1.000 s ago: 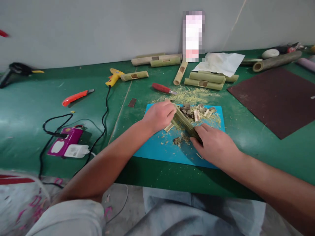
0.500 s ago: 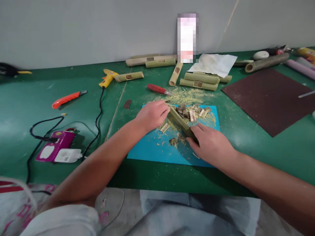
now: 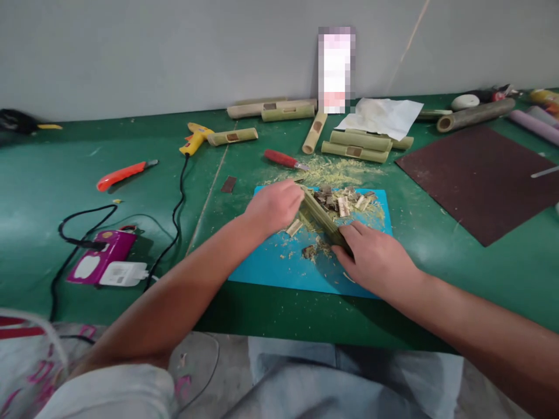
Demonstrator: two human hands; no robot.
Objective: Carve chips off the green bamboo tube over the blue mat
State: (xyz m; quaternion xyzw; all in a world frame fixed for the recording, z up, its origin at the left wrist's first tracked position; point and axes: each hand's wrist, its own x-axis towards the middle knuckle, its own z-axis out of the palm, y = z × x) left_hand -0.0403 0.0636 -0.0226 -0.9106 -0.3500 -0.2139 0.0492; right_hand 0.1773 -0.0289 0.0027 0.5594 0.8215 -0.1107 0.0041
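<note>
A greenish bamboo piece (image 3: pixel 324 214) slants over the blue sheet (image 3: pixel 266 269), its far end to the left. My left hand (image 3: pixel 275 205) is closed at that far end, with most of its fingertips hidden. A small dark tip (image 3: pixel 299 181) shows just beyond my left knuckles; what it belongs to is hidden. My right hand (image 3: pixel 373 249) wraps around the near end, thumb below and fingers on top. Bamboo chips (image 3: pixel 343 206) and shavings lie on the sheet, beside and under the bamboo piece.
Behind the sheet lie a red-handled cutting tool (image 3: pixel 280 158) and several cut bamboo tubes (image 3: pixel 356 151). To the left are a yellow glue gun (image 3: pixel 195 138), an orange utility knife (image 3: pixel 122 176) and a purple power strip (image 3: pixel 102 256) with cables. A dark brown sheet (image 3: pixel 483 180) lies right.
The view has shifted slightly, so the scene sits a little farther right. Both hands stay on the bamboo piece, with hardly any visible movement relative to it.
</note>
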